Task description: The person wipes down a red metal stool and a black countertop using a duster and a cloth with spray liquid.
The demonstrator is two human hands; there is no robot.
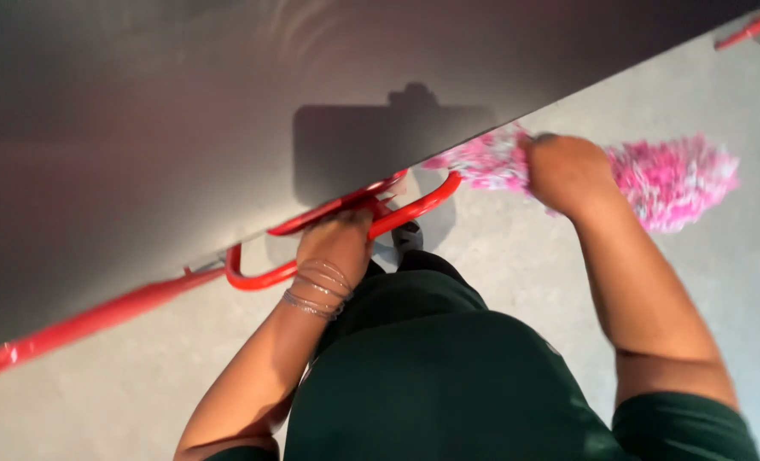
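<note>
Nearest the camera, a dark green garment (448, 376) is seen filling the lower middle of the view, with both bare forearms reaching away from it. Thin bangles (318, 290) are worn on the left wrist.

Just beyond, a red tubular handle (346, 229) is gripped by the left hand (335, 243); the fingers are wrapped shut around the tube. The handle is joined to a long red bar (81, 324) that runs along the lower edge of a large, smooth grey panel (183, 111). A dark shoe (407, 236) is partly visible below the handle, on a pale grey floor (516, 265).

To the right, a fluffy pink-and-white duster (661, 179) is clasped by the right hand (567, 175), closed around its middle, so that the fibres spread out on both sides of the fist. One end of the duster lies against the panel's edge, just beside the red handle; the other end hangs over the floor.

On the panel, a dark shadow (380, 141) is cast above the handle. Farthest off, another red bar (751, 27) is glimpsed in the upper right corner.
</note>
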